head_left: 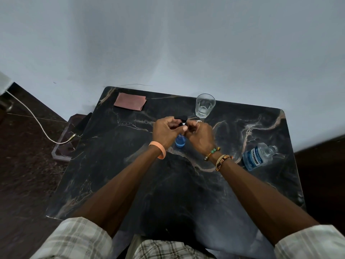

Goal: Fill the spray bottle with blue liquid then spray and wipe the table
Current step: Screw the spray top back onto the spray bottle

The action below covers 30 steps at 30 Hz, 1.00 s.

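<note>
A small clear spray bottle (pixel 180 142) with blue liquid in its lower part stands upright on the black marble table (pixel 186 184). Its black spray head (pixel 180 118) shows above my hands. My left hand (pixel 166 130) grips the bottle's upper part, thumb across the front. My right hand (pixel 200 136) curls around the neck from the right side, hiding it. A pink cloth (pixel 130 101) lies flat at the table's far left corner. A Listerine bottle (pixel 258 156) lies on its side at the right, nearly drained.
A drinking glass (pixel 205 106) with some clear liquid stands just beyond my hands. A phone (pixel 82 126) on a white cable (pixel 37 120) rests on a low stand left of the table. The wall runs right behind the table.
</note>
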Tool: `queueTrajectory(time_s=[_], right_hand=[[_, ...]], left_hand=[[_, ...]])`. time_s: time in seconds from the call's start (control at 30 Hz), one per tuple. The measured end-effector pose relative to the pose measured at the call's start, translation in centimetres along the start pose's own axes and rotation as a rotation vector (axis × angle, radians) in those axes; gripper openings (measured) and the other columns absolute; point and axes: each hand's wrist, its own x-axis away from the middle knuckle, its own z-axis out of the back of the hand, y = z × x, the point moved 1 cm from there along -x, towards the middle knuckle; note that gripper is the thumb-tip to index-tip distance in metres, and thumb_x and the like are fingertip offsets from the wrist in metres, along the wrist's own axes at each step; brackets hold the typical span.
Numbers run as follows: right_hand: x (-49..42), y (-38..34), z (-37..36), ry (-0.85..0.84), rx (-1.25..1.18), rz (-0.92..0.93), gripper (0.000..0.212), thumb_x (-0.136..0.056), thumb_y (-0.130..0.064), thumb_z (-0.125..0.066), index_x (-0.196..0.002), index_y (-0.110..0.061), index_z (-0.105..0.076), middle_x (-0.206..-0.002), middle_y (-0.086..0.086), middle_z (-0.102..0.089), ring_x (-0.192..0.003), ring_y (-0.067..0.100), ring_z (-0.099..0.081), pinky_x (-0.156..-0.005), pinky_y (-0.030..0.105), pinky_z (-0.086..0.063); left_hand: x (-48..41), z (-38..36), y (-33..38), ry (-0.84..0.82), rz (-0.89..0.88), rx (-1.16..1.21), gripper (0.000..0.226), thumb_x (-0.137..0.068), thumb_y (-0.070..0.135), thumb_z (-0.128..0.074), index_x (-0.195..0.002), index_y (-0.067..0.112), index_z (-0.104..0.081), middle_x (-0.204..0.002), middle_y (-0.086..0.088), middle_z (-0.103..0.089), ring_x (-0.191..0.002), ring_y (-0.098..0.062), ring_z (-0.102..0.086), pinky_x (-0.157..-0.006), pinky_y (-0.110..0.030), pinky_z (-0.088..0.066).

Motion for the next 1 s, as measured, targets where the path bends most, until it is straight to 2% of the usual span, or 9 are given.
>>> queueTrajectory(time_s=[0.13,0.23,0.33,0.47,0.57,0.67,0.8,0.87,1.0], right_hand=[[0.2,0.6,-0.1,-0.077,0.054,-0.008,0.024,-0.082,-0.015,-0.071,-0.105,-0.019,-0.075,-0.082,-0.003,-0.073,-0.072,0.008,-0.063,-0.055,0.003,-0.037],[0.3,0.9,-0.4,-0.127,0.073,-0.022,0.031,-0.081,-0.012,-0.07,-0.11,-0.02,-0.074,-0.09,-0.003,-0.074,-0.077,0.008,-0.063,-0.063,0.005,-0.042],[0.3,1.1,-0.9,-0.172,0.115,-0.037,0.032,-0.081,-0.013,-0.069,-0.112,-0.021,-0.073,-0.097,0.0,-0.074,-0.087,0.014,-0.066,-0.073,0.024,-0.051],[0.2,1.2,-1.5,-0.166,0.13,-0.095,0.031,-0.082,-0.015,-0.069,-0.111,-0.025,-0.072,-0.094,-0.002,-0.073,-0.085,0.013,-0.065,-0.069,0.021,-0.046],[0.2,1.0,-2.0,-0.179,0.17,-0.134,0.026,-0.081,-0.018,-0.069,-0.107,-0.02,-0.07,-0.09,0.001,-0.071,-0.081,0.018,-0.064,-0.065,0.026,-0.047],[0.2,1.0,-2.4,-0.208,0.211,-0.174,0.011,-0.079,-0.02,-0.073,-0.085,-0.022,-0.063,-0.075,-0.002,-0.061,-0.075,0.021,-0.062,-0.056,0.026,-0.041],[0.0,1.2,-2.9,-0.183,0.21,-0.215,0.007,-0.082,-0.015,-0.07,-0.087,-0.018,-0.066,-0.083,0.004,-0.068,-0.078,0.023,-0.063,-0.059,0.025,-0.038],[0.0,1.2,-3.0,-0.172,0.205,-0.233,0.007,-0.084,-0.012,-0.067,-0.086,-0.018,-0.066,-0.088,0.007,-0.07,-0.082,0.025,-0.065,-0.062,0.029,-0.044],[-0.1,1.0,-3.2,-0.15,0.18,-0.268,0.011,-0.081,-0.015,-0.07,-0.092,-0.018,-0.07,-0.089,0.006,-0.071,-0.083,0.026,-0.065,-0.065,0.031,-0.05]], left_hand=[[0.3,-0.2,-1.4,-0.053,0.032,-0.043,0.025,-0.07,0.003,-0.084,-0.092,0.011,-0.074,-0.086,-0.001,-0.075,-0.08,-0.007,-0.071,-0.076,-0.023,-0.057],[0.4,-0.5,-2.8,-0.056,0.077,-0.088,0.027,-0.069,0.004,-0.085,-0.094,0.009,-0.075,-0.089,-0.002,-0.075,-0.085,-0.012,-0.071,-0.082,-0.031,-0.059],[0.5,-0.5,-3.6,-0.026,0.104,-0.085,0.028,-0.069,0.005,-0.085,-0.095,0.011,-0.074,-0.091,-0.002,-0.075,-0.087,-0.011,-0.071,-0.085,-0.034,-0.058],[0.6,-0.4,-3.9,-0.068,0.107,-0.127,0.035,-0.069,0.011,-0.086,-0.1,0.02,-0.073,-0.098,0.006,-0.074,-0.094,-0.007,-0.069,-0.089,-0.032,-0.057],[0.5,-0.6,-3.2,-0.054,0.079,-0.192,0.046,-0.067,0.019,-0.087,-0.109,0.022,-0.068,-0.107,0.008,-0.07,-0.1,-0.004,-0.064,-0.089,-0.025,-0.052],[0.3,-1.3,-2.3,-0.03,0.034,-0.3,0.039,-0.064,0.024,-0.088,-0.098,0.021,-0.069,-0.097,0.003,-0.071,-0.092,-0.011,-0.065,-0.083,-0.029,-0.054],[0.0,-2.0,-2.0,0.049,0.075,-0.365,0.025,-0.063,0.025,-0.087,-0.073,0.025,-0.064,-0.078,0.003,-0.07,-0.072,-0.012,-0.064,-0.069,-0.035,-0.057],[-0.2,-2.1,-2.1,0.023,0.07,-0.334,0.022,-0.065,0.02,-0.086,-0.078,0.024,-0.069,-0.08,0.004,-0.073,-0.074,-0.01,-0.067,-0.072,-0.036,-0.058],[-0.6,-1.7,-2.3,-0.069,0.043,-0.268,0.041,-0.062,0.012,-0.086,-0.098,0.024,-0.072,-0.095,0.005,-0.073,-0.088,-0.007,-0.068,-0.085,-0.035,-0.057]])
